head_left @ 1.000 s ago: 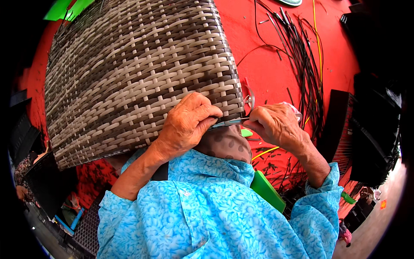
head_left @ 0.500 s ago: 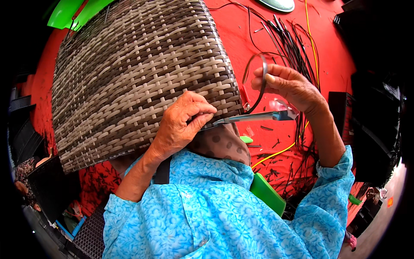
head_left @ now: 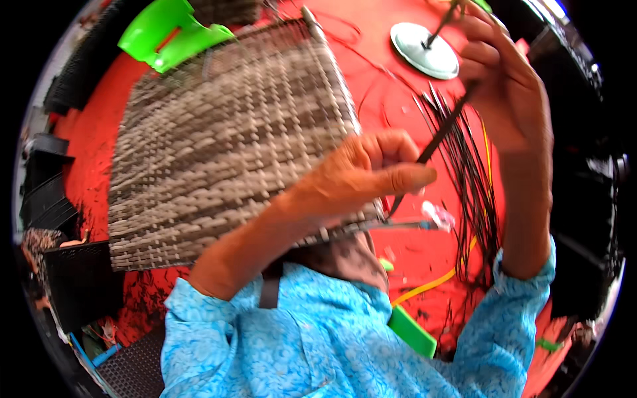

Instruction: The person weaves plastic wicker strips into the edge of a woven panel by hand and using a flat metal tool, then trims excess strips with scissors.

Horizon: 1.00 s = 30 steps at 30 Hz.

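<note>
The woven panel of brown and beige flat strips lies across my lap. A dark flat strip rises from its near right corner to my raised right hand, whose fingers are closed around it. My left hand is over the panel's right edge, fingers curled and thumb stretched along the strip, which passes behind the thumb; blur softens the contact. A slim metal tool with a bluish handle sticks out from the panel's near right corner, touched by neither hand.
Several loose dark strips lie on the red ground cover at right, beside a yellow cord. Beyond them stands a round pale base with a pole. Green plastic pieces are at far left and near my right side.
My left hand has left the panel's near edge and moved right to the strip. My right hand has risen farther away, drawing the strip straighter. The view has shifted.
</note>
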{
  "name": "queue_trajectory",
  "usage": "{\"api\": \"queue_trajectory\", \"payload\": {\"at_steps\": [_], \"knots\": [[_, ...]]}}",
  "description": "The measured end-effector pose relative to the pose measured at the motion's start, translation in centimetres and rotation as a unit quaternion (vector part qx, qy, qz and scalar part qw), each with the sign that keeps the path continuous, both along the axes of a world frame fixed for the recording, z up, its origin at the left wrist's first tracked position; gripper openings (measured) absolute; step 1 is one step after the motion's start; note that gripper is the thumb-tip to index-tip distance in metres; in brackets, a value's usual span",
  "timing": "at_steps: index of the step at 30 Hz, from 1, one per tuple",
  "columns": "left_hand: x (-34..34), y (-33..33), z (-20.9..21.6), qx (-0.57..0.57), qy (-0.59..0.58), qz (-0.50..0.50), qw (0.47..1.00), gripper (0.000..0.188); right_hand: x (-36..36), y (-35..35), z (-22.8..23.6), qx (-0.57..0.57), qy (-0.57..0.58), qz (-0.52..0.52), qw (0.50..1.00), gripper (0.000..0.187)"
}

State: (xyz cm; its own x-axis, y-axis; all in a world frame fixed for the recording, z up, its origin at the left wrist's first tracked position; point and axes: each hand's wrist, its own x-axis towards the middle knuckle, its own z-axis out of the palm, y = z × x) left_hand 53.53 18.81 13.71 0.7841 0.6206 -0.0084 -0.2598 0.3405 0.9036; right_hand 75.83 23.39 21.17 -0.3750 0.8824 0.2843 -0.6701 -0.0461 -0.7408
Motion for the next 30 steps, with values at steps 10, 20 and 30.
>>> {"api": "queue_trajectory", "payload": {"at_steps": [10,20,30], "knots": [[-8.6,-0.5,-7.8,-0.128,-0.083,0.140,0.978,0.028,29.4,8.0,2.1,0.027,0.010,-0.234,0.972,0.030],[-7.4,1.9,-5.0,0.043,0.087,0.269,0.958,0.040,11.3,4.5,6.4,0.293,-0.482,-0.568,0.600,0.018],[-10.5,1.4,-2.3,-0.072,-0.206,0.262,0.940,0.023,-5.6,0.2,-2.1,0.618,-0.679,-0.200,0.342,0.020]]}}
